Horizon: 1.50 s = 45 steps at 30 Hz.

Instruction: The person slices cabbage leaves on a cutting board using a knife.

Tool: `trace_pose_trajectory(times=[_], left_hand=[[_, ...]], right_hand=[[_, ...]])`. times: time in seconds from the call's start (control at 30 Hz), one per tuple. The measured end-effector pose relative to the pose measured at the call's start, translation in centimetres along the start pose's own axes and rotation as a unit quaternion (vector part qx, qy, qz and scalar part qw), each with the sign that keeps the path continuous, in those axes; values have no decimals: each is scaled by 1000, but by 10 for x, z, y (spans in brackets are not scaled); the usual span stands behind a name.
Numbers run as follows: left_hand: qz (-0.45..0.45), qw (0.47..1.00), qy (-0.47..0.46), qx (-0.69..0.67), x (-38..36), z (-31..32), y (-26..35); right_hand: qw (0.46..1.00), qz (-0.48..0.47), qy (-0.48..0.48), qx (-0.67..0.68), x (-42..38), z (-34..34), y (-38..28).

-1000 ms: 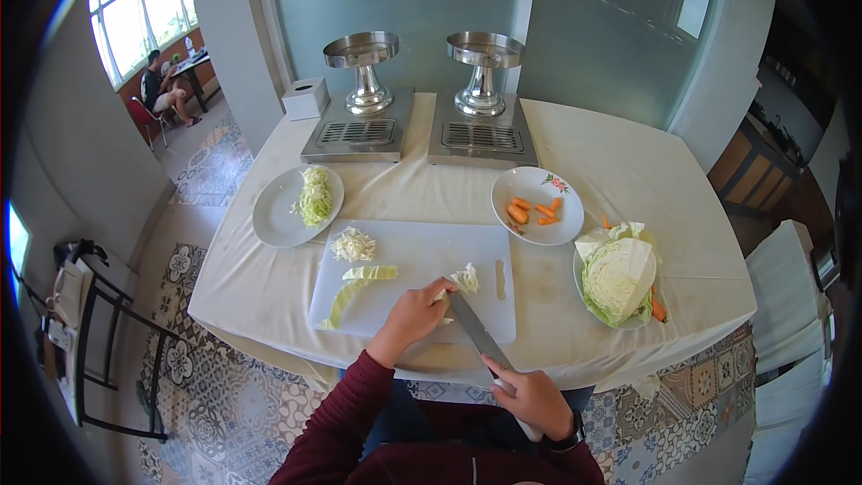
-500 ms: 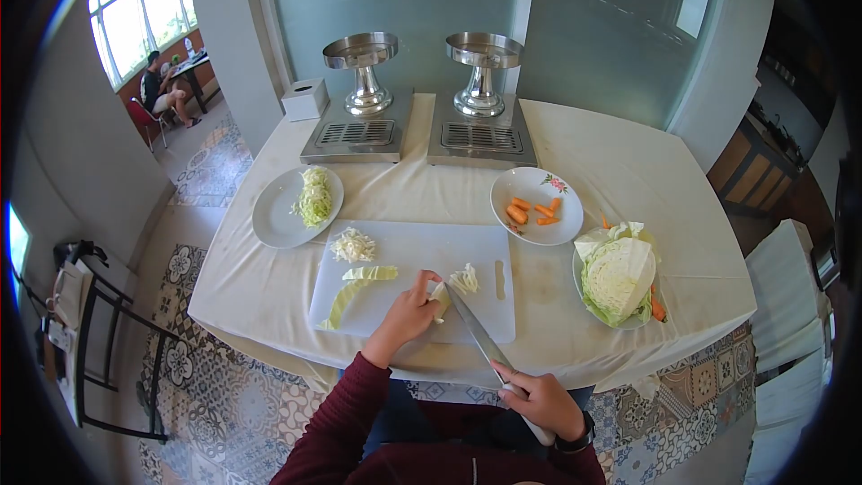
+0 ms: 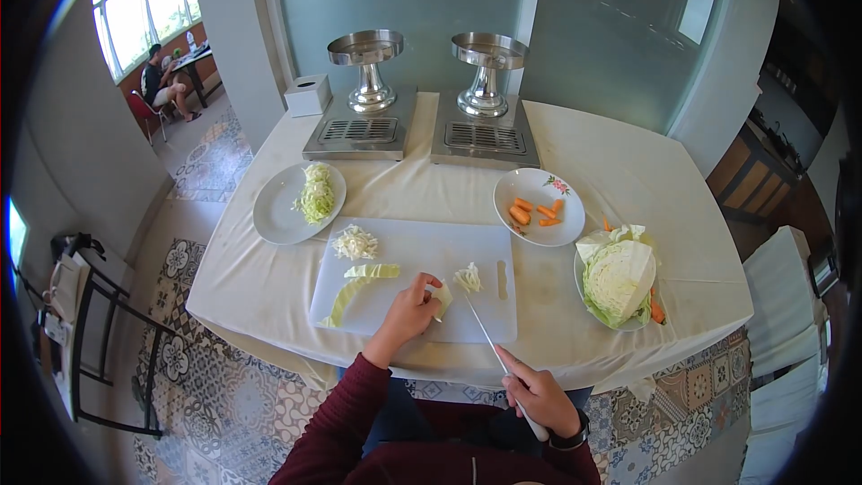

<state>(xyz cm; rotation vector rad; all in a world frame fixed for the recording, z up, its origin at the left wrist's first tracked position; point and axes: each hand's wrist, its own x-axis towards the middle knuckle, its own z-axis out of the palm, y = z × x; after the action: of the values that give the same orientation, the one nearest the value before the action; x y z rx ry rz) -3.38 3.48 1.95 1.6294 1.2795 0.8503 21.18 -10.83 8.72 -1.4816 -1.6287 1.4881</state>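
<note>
My left hand (image 3: 412, 307) presses a cabbage piece (image 3: 443, 301) against the white cutting board (image 3: 417, 242), its fingers curled. In my right hand (image 3: 542, 395) is a knife (image 3: 488, 336) with a light handle, gripped near the board's front edge. The blade points up and away, its tip by a small heap of cut cabbage (image 3: 468, 277). Two pale cabbage strips (image 3: 345, 293) lie left of my left hand. Shredded cabbage (image 3: 355, 243) is piled at the board's upper left corner.
Left of the board, a plate (image 3: 274, 207) bears shredded cabbage. A floral plate (image 3: 508, 180) holds several carrot pieces; a halved cabbage (image 3: 618, 276) sits on another plate at right. Two metal stands (image 3: 369, 94) and a tissue box (image 3: 308, 95) are behind. A seated person (image 3: 162, 81) is far left.
The knife has moved slightly right, away from the cabbage piece, and its blade now shows edge-on. My left hand stays at the piece.
</note>
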Motion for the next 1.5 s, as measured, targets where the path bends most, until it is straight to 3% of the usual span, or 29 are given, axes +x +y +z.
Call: trace_pose_trajectory(times=[0.77, 1.17, 1.5], left_hand=[[-5, 1000, 8, 23, 3, 2, 1], [11, 1000, 1, 29, 5, 3, -4], [-5, 999, 6, 35, 3, 2, -1]], right_hand=[[998, -65, -9, -15, 29, 19, 9], [993, 50, -55, 86, 5, 10, -7], [998, 10, -32, 55, 60, 19, -10]])
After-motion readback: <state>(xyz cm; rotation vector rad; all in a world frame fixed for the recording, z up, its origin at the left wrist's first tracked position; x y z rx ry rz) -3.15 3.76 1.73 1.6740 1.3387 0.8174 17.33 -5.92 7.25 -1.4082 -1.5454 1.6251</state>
